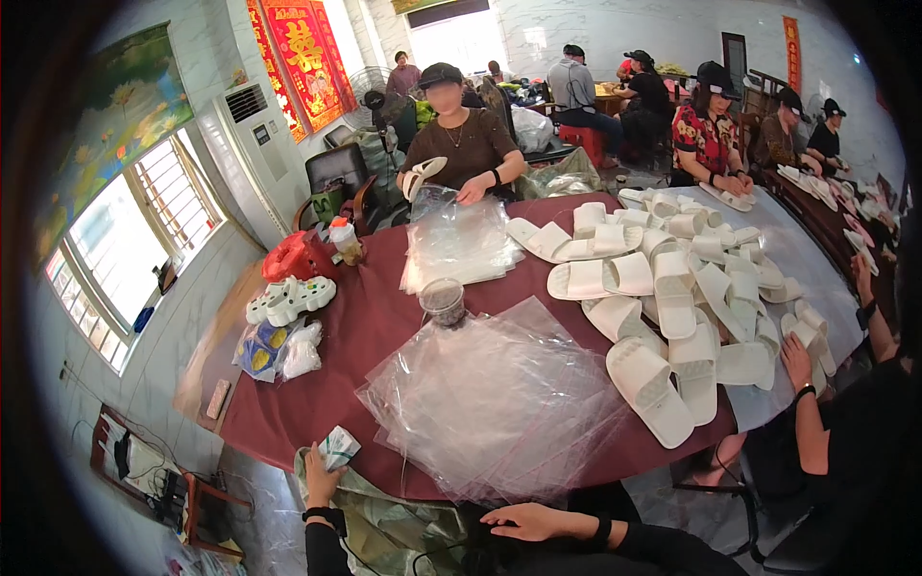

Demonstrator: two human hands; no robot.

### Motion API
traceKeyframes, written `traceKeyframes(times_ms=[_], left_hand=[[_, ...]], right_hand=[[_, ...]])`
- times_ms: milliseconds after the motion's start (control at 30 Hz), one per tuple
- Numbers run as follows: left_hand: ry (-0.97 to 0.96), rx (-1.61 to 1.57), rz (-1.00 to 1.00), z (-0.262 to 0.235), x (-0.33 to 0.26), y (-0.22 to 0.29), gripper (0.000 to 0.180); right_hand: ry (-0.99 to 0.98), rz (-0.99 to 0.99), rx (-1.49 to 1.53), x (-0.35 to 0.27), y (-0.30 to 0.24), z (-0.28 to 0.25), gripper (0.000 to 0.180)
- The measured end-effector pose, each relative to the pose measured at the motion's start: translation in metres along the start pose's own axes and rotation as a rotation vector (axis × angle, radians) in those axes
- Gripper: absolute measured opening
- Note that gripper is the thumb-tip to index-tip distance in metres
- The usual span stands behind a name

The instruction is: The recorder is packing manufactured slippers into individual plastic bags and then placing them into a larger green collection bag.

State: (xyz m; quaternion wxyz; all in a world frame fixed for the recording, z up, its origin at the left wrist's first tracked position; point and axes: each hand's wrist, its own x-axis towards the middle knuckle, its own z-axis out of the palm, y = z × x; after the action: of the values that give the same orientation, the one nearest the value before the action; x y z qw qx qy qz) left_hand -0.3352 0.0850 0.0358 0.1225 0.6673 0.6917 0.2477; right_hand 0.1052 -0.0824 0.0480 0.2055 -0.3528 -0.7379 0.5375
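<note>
At the table's near left edge, my left hand (322,480) grips a small white-and-green packet (339,447); its fingers close round the lower side. My right hand (528,521) hangs empty in front of my body, fingers stretched out loosely, just below the near edge. Beyond it a fanned stack of clear plastic bags (490,398) lies on the dark red tablecloth (279,422). A clear round cup with dark contents (443,301) stands at the far side of the bags. White slide slippers (672,288) form a large heap to the right.
Across the table a person (461,144) handles a white slipper over another bag stack (456,252). White clogs (291,300), a red bag (293,254) and a jar (346,242) stand at the left. A co-worker's hand (795,360) touches slippers on the right. Green-grey sheeting (403,533) hangs near me.
</note>
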Motion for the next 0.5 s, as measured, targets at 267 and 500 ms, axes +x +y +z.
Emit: traceKeyframes(times_ms=[267, 500], left_hand=[[0.279, 0.233, 0.250, 0.036, -0.033, 0.115, 0.058], [-0.061, 0.071, 0.473, 0.099, -0.077, 0.227, 0.046]], right_hand=[[0.241, 0.031, 0.018, -0.011, -0.009, -0.030, 0.038], [0.732, -0.076, -0.837, -0.007, 0.013, -0.068, 0.047]])
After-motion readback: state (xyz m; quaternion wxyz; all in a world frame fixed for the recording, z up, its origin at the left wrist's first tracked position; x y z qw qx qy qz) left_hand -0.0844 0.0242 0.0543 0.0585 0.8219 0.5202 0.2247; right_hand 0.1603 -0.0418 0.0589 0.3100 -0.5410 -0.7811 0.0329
